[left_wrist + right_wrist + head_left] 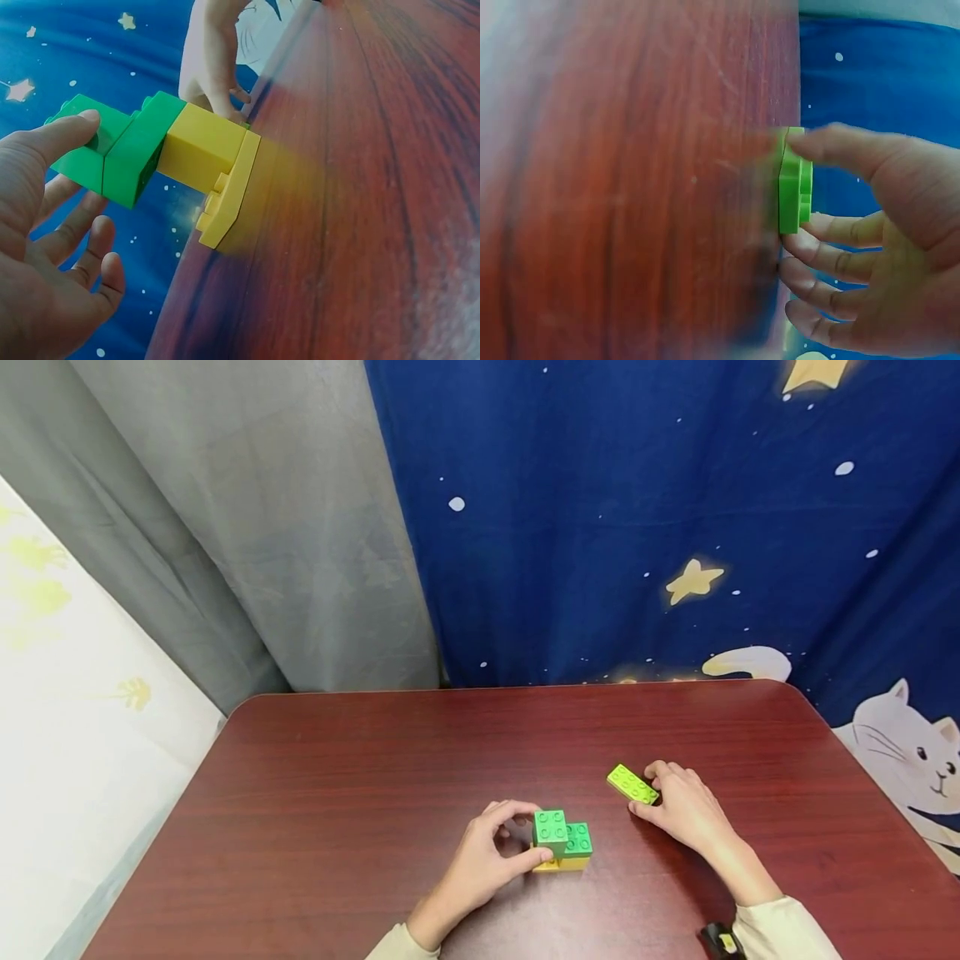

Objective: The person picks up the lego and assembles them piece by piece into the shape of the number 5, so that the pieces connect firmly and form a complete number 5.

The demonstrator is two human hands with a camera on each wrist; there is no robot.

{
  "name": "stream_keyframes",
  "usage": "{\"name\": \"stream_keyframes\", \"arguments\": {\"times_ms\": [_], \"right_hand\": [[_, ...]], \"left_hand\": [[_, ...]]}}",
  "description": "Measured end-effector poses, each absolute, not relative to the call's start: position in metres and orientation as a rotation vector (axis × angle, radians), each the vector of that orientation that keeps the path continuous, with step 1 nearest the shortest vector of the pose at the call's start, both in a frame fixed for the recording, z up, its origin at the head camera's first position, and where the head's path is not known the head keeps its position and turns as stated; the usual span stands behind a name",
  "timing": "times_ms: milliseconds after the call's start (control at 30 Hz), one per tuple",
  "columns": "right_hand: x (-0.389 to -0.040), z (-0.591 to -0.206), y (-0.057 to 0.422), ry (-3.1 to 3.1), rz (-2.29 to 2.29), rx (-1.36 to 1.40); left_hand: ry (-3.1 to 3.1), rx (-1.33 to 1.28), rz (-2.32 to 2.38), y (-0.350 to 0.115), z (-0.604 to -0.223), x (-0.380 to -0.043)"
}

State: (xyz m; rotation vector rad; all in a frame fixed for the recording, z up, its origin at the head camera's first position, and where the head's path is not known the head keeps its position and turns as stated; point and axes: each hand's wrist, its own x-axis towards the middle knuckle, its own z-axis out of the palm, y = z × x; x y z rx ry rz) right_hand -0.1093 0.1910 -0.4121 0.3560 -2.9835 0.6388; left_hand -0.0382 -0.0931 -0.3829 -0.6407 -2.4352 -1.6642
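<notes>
A small stack of building bricks stands on the table, with a green square brick point(551, 832) on top, a second green brick point(578, 839) under it and yellow bricks point(205, 146) below. My left hand point(483, 860) pinches the top green brick between thumb and fingers; the other fingers are loosely bent in the left wrist view. To the right of the stack lies a flat lime-green brick point(632, 784) with studs up. My right hand point(686, 806) holds its near end, thumb on one side and fingers on the other, as the right wrist view point(796, 184) shows.
The bricks are on a dark red wooden table point(337, 793) with rounded corners. Grey curtain point(262, 527) and blue starry curtain point(600, 527) hang behind its far edge. A black strap-like item point(722, 941) is at the right sleeve.
</notes>
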Motion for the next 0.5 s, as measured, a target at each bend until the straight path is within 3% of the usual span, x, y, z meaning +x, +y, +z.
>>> {"name": "stream_keyframes", "arguments": {"times_ms": [500], "right_hand": [[-0.099, -0.394, 0.180, -2.908, 0.740, 0.468]], "left_hand": [[-2.432, -0.649, -1.661, -0.093, -0.379, -0.038]]}}
